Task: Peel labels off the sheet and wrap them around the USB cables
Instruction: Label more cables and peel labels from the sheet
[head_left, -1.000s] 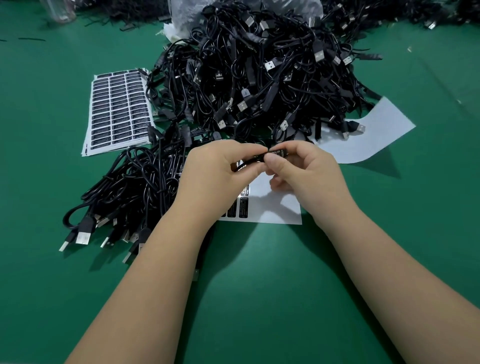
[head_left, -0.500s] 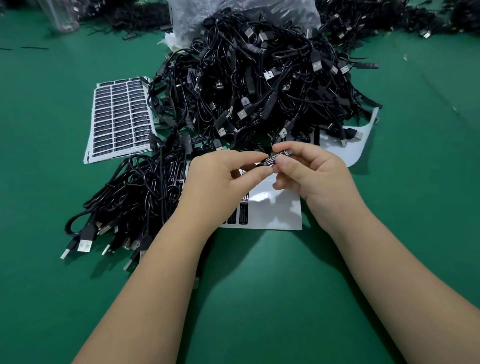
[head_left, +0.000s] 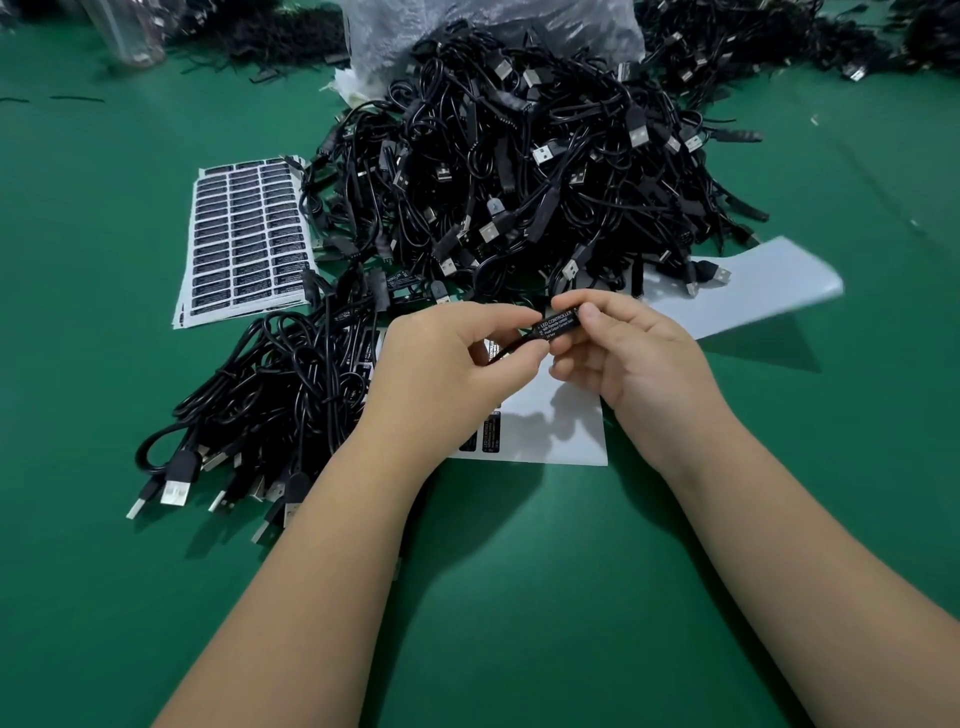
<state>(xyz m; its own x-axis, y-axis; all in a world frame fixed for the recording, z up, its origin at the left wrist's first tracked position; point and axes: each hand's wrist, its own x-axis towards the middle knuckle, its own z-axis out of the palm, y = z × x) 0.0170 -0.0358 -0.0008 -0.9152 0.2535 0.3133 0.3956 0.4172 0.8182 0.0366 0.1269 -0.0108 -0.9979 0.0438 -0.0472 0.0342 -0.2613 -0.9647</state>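
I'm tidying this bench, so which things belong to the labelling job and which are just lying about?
Job:
labelled cable, pinched by left hand and right hand
part-used label sheet
full label sheets
cable pile

Lying about:
blank backing sheet
plastic bag

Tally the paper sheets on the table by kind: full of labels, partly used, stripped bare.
Full label stack: 1
Partly used sheet, under the hands: 1
Bare backing sheet: 1
Total: 3

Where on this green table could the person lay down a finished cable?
Bare green table lies near the person, between the forearms, and far left beyond the full label sheets. The middle is crowded: the cable heap, the side bundle, the used sheet.
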